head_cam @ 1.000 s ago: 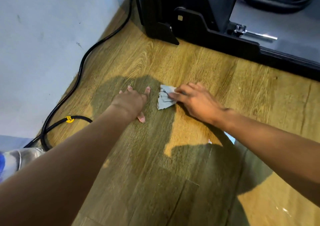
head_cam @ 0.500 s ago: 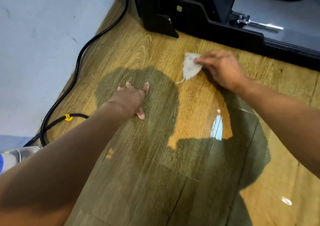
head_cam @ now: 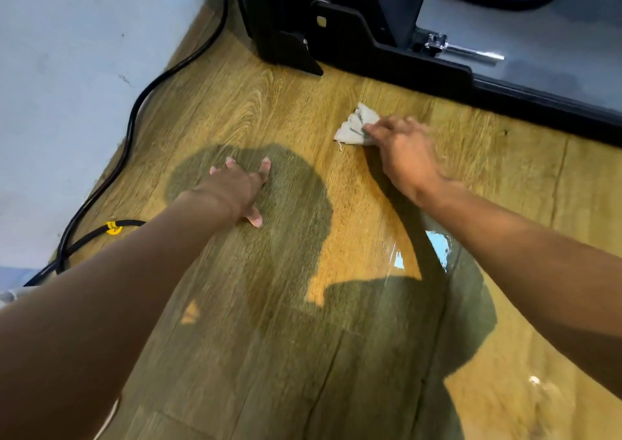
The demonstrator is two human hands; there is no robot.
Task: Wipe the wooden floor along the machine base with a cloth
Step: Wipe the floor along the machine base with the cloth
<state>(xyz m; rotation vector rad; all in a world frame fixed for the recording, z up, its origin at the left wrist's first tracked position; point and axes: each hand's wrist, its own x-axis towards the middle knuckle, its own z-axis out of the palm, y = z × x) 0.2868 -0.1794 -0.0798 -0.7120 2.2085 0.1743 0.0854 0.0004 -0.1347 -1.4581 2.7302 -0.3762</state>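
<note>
Task's thing: a small, pale grey crumpled cloth (head_cam: pixel 351 127), bunched into fan-like folds that spread to the far left, with a loose thread at its near-left corner.
Where it lies: flat on the glossy wooden plank floor (head_cam: pixel 269 103), right of centre, near the black machine base (head_cam: pixel 387 59) but apart from it, with a strip of bare planks between.
Right hand (head_cam: pixel 405 151): fingers bent over the cloth's right end, gripping it and holding it down on the floor.
Left hand (head_cam: pixel 235 190): fingers spread and straight, palm flat on the floor, well apart from the cloth and holding nothing.
Hard to make out: the right thumb and the part of the cloth under the fingers are hidden. The whole view is a little motion-blurred. The machine's upper parts run out of the far edge.
On the machine: a shiny metal pin (head_cam: pixel 471 54) lies on a grey platform (head_cam: pixel 555 52) behind the black rim.
Floor: warm yellow-brown wood grain with plank seams. A dark shadow of a head and arms covers the middle and near part. A bright bluish reflection (head_cam: pixel 437 247) shows beside the right forearm.
Room: a pale blue-grey wall (head_cam: pixel 84 69) on the left meets the floor. A black cable (head_cam: pixel 133 126) runs along its foot from the machine, bearing a yellow tag (head_cam: pixel 113 228) at the near left.
</note>
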